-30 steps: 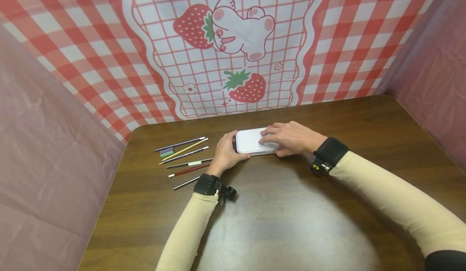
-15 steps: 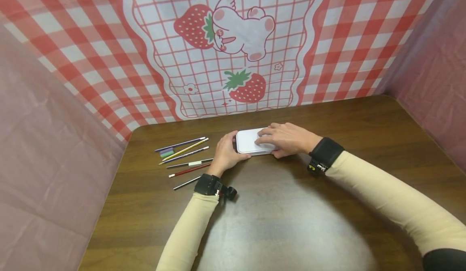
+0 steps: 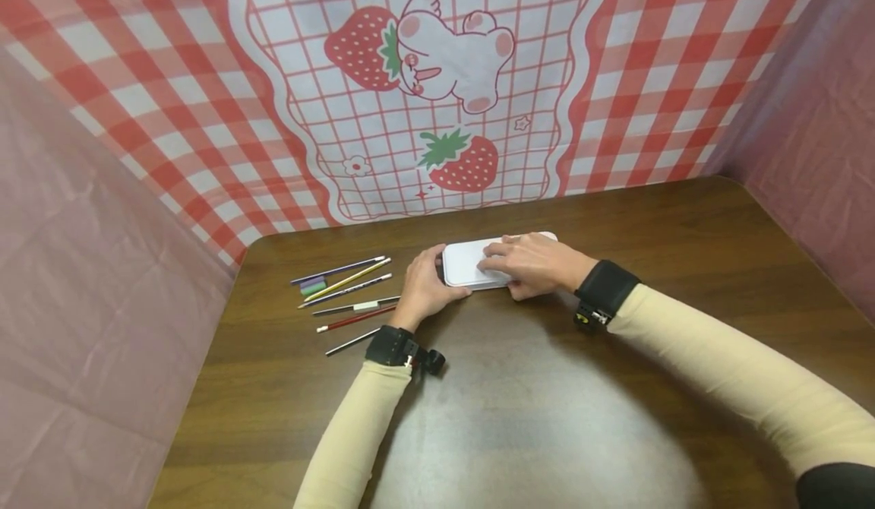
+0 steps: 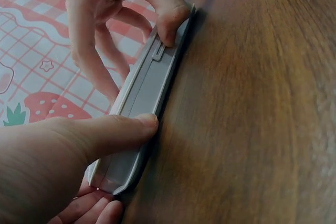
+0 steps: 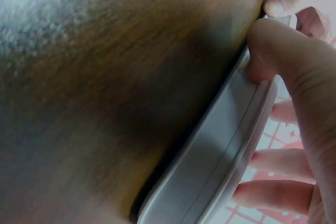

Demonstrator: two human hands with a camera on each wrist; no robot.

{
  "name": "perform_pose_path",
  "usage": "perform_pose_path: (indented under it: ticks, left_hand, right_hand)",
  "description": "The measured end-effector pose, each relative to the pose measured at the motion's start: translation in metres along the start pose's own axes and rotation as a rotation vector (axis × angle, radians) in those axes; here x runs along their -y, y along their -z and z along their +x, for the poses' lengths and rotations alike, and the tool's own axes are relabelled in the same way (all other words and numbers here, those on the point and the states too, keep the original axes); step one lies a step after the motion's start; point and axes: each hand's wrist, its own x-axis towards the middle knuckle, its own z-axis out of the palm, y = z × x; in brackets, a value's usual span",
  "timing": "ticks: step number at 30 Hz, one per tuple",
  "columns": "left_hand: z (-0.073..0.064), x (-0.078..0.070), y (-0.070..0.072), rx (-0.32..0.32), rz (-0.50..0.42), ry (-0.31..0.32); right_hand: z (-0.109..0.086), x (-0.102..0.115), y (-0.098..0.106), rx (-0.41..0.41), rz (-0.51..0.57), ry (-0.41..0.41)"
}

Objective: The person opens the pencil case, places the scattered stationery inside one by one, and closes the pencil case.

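A white, flat pencil case (image 3: 465, 264) with rounded corners lies on the table toward the back. My left hand (image 3: 424, 285) grips its left end, thumb along the front side and fingers round the far side. Over the middle of the case is my right hand (image 3: 543, 262), its fingers bent onto the lid. In the left wrist view the right thumb (image 4: 172, 24) presses at a small clasp (image 4: 158, 51) on the front side. The right wrist view shows the lid seam running along the case (image 5: 210, 156), with lid and base together.
Left of the case lie several pencils, among them a yellow one (image 3: 352, 277) and a dark red one (image 3: 355, 319). Small green and purple pieces (image 3: 313, 287) sit beside them. A checked cloth (image 3: 636, 76) hangs behind the wooden table (image 3: 519, 418).
My right hand has slid a little left along the case, and the case's far right corner now shows behind it. The left hand keeps its place.
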Motion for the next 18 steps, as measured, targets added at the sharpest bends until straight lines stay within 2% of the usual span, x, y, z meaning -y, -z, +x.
perform_pose_path:
  ticks: [4, 7, 18]
  left_hand:
    - [-0.005, -0.008, 0.003, -0.017, -0.021, -0.003]
    - [-0.005, -0.010, 0.004, -0.006, -0.038, 0.003]
    - [0.003, 0.001, -0.001, 0.006, -0.002, 0.005]
  right_hand:
    - [0.001, 0.001, 0.003, 0.003, 0.006, 0.004]
    - [0.002, 0.002, 0.006, 0.028, 0.007, -0.004]
    - [0.008, 0.008, 0.003, 0.078, -0.053, 0.007]
